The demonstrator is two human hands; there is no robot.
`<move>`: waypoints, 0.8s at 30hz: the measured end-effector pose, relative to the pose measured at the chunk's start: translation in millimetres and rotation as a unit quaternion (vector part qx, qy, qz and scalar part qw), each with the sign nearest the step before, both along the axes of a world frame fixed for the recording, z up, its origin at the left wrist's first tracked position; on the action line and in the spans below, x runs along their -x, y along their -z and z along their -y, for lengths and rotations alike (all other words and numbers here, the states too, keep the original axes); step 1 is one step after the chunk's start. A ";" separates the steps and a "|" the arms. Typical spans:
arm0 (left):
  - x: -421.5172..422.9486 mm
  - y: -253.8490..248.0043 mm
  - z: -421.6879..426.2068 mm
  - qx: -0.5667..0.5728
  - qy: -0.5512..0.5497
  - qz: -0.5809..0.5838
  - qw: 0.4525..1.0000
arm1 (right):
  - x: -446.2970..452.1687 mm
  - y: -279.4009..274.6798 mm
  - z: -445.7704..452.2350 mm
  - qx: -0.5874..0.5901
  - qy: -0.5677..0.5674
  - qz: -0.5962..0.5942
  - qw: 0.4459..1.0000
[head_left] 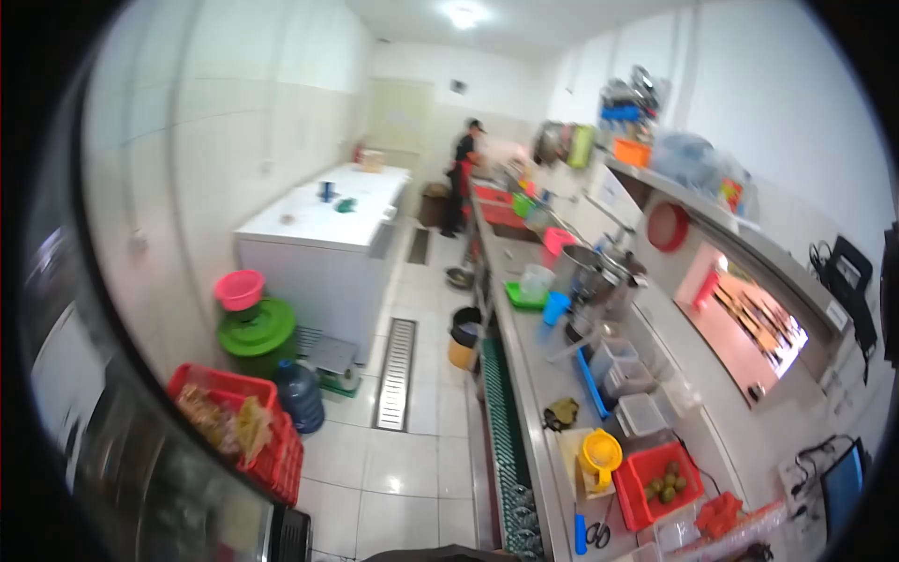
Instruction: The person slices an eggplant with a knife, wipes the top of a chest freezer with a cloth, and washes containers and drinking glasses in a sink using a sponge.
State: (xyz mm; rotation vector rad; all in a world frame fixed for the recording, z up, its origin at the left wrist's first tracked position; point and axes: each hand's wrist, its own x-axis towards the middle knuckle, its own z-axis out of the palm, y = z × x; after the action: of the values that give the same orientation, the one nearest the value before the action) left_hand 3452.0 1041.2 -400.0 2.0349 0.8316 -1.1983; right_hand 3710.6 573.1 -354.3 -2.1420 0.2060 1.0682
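Neither of my hands is in view. A dark shape, perhaps my clothing, shows at the bottom edge. On the near end of the steel counter (529, 375) a red basket (630, 506) holds several round greenish-brown fruits (668, 482). Left of it, a yellow cup-like container with a handle (600, 452) rests on a light board. In front of these lie a blue-handled tool (581, 534) and black-handled scissors (596, 535). Clear plastic containers (642, 415) stand farther along, near a blue tray (599, 393).
At the far end of the counter stands another person (461, 183) in dark clothes. A white chest freezer (309, 220) lines the left wall. Red crates (286, 459), a water bottle (300, 398) and a green lidded bin (256, 328) flank the tiled aisle, which has a floor drain (397, 375).
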 end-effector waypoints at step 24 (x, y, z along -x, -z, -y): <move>-752.4 -56.6 -336.5 0.056 -0.191 0.097 0.975 | -897.1 -16.0 -433.8 0.017 -0.178 0.146 0.973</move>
State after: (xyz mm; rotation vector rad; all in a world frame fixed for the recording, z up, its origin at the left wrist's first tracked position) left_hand 4204.4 1377.7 -343.4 1.7656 0.9797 -0.8003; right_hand 4607.7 1007.0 -338.3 -2.3922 -0.3113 0.9263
